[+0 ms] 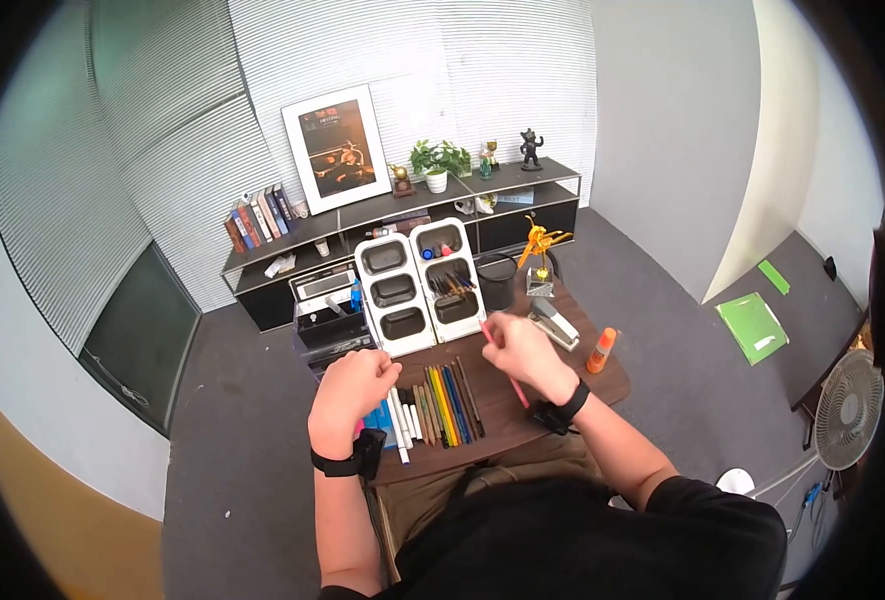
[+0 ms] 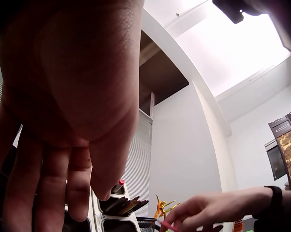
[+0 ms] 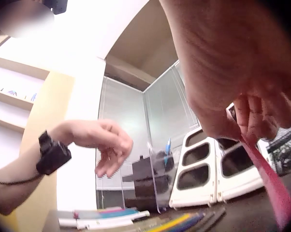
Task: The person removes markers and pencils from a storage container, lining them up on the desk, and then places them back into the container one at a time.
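While the right hand [image 1: 523, 350] pinches a pink pencil [image 1: 505, 365] between thumb and curled fingertips, the item's long axis runs from just ahead of the knuckles, back under the palm and out toward the person's own wrist, tilted rather than flat on the desk [image 1: 603, 385]. Upper tip: points forward to the right-hand white organizer [image 1: 446, 280], which stands just beyond the fingers and already holds pencils in its middle pocket. Lower end: hangs behind the hand, above the desk; contact with the surface cannot be told. Left hand [image 1: 353, 390]: fingers loose and hanging, holding nothing, hovering over the near end of the row of pencils and markers [image 1: 433, 405] that lies below and beside it. The left-hand white organizer [image 1: 393, 295] sits just ahead of that hand. Nearer hand to the pink pencil: the right, which alone touches it.
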Action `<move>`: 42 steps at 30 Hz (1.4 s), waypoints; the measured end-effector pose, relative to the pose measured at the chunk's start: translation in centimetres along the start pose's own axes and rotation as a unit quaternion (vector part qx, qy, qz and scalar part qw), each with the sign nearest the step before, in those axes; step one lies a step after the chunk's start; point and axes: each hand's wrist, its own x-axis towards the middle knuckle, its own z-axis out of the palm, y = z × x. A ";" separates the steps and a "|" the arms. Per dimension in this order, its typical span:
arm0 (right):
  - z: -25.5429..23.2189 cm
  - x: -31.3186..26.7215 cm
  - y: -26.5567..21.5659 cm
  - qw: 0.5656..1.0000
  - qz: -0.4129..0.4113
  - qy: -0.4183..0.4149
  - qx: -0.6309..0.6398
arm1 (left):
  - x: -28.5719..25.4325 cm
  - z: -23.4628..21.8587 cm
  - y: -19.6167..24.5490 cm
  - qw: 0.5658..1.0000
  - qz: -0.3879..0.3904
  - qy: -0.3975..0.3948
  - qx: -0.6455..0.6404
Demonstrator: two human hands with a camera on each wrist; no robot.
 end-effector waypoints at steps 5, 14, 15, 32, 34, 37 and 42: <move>-6.3 0.2 -3.6 0.974 -0.053 0.102 0.195 | 0.1 -0.1 0.1 1.000 -0.014 -0.009 -0.001; -6.8 0.8 -3.5 0.929 -0.166 0.255 0.210 | 0.1 0.3 -0.4 0.999 0.028 0.006 0.019; -6.3 1.1 -3.4 0.930 -0.197 0.259 0.169 | 0.1 0.2 -0.4 0.999 0.026 0.011 0.017; -0.4 6.1 -0.8 0.973 -0.189 0.128 -0.008 | -0.5 -0.5 0.0 0.999 0.017 0.036 0.006; -0.3 6.2 -0.8 0.974 -0.187 0.129 -0.018 | -0.5 -0.5 -0.1 0.999 0.015 0.034 0.005; -0.4 6.0 -0.8 0.974 -0.181 0.133 -0.026 | -0.4 -0.5 -0.1 0.999 0.015 0.031 0.006; -1.1 4.1 -1.2 0.975 -0.177 0.137 -0.007 | -0.1 -0.1 -0.7 0.998 0.030 0.021 0.040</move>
